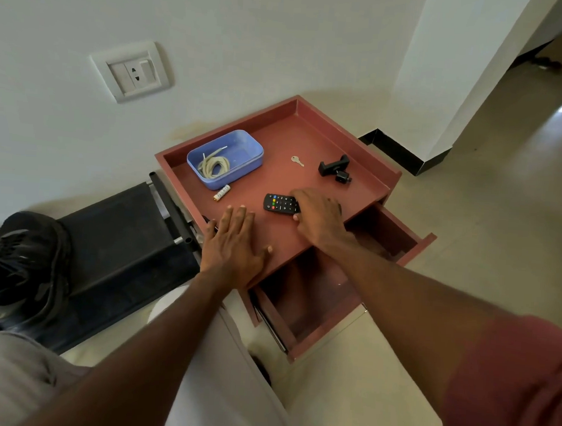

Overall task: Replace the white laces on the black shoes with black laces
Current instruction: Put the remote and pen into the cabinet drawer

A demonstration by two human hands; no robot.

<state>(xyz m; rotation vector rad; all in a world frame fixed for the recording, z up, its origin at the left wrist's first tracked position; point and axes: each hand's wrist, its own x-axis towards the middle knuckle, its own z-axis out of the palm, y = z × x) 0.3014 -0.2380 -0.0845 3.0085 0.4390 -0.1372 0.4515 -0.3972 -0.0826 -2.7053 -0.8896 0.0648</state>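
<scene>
1. Nearest the camera, the left hand [235, 246] lies flat with straight fingers on the front edge of the red bench [326, 143], at centre frame. Leaning on that edge could shift the bench.
2. At far left, a black shoe [23, 259] lies on a dark folding seat [117, 235]. It appears to carry dark lacing already, though it is too dim to be sure. Any lace left loose could slip out if the shoe rolls off.
3. Upper left of the bench, a blue tray [244, 144] holds the coiled white laces [214, 166], with an AA battery [222, 192] just beside it. A careless sweep could send the battery rolling.
4. Right of centre, the right hand [319, 215] curls over a black remote [279, 203], gripping its near end.
5. Below it, the open drawer [415, 250] juts out; an arm or knee could catch on it.
</scene>
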